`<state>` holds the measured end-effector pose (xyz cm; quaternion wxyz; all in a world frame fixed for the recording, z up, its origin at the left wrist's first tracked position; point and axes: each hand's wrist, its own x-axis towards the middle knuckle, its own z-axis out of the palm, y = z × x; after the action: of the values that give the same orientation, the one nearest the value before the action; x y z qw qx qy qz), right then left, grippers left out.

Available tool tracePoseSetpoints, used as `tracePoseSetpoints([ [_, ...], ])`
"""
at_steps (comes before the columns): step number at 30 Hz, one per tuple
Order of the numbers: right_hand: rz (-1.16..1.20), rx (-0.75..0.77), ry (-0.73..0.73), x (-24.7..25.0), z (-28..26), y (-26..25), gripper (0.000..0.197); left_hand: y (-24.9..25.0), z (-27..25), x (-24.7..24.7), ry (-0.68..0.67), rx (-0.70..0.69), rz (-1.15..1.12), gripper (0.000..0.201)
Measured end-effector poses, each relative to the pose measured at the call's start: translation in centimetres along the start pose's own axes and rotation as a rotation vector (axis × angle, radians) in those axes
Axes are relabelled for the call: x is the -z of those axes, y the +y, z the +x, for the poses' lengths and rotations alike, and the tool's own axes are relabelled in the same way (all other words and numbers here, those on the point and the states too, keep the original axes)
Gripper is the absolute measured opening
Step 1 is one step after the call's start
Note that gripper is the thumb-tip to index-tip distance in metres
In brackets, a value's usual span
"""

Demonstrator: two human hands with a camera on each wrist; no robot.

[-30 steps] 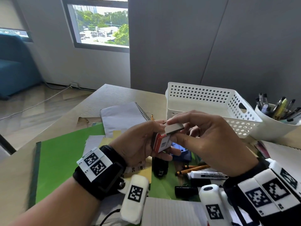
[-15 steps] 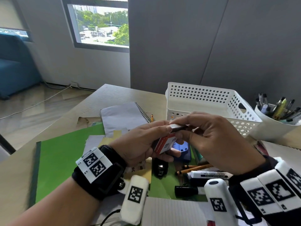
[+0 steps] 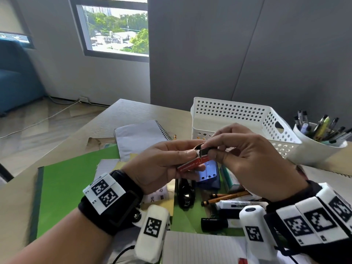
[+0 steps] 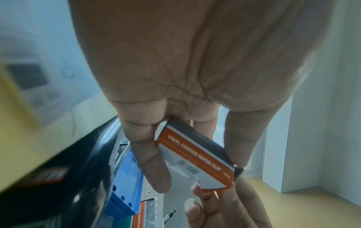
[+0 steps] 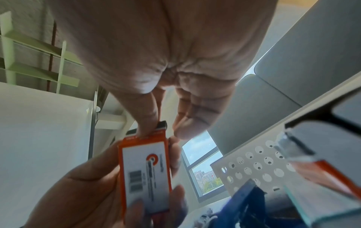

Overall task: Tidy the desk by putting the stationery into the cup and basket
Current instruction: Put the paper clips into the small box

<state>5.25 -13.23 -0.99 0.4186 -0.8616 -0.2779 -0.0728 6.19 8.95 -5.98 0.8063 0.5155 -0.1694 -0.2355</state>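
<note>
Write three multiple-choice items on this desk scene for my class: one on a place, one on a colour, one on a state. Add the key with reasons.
1. Where is the white cup?
A. right of the white basket
B. inside the basket
C. on the green folder

2. What colour is the paper clip box?
A. blue
B. orange and white
C. yellow

3. How is the box held?
A. lying on the desk
B. by the right hand alone
C. by both hands

Key: A, the cup stands beside the basket's right wall; B, its printed faces show it; C, the left hand grips the box while the right pinches its end.

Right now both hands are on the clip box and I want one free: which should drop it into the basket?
Left hand: it grips the paper clip box; the right hand only pinches its flap.
</note>
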Motion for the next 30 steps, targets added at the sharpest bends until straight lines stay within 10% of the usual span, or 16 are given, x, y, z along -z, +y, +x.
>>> tracePoseSetpoints([
  [30,0.111,0.076,-0.073,0.2,-0.3,-0.7,0.018,0.0,0.1,0.3,0.108,0.004,-0.144,0.033],
])
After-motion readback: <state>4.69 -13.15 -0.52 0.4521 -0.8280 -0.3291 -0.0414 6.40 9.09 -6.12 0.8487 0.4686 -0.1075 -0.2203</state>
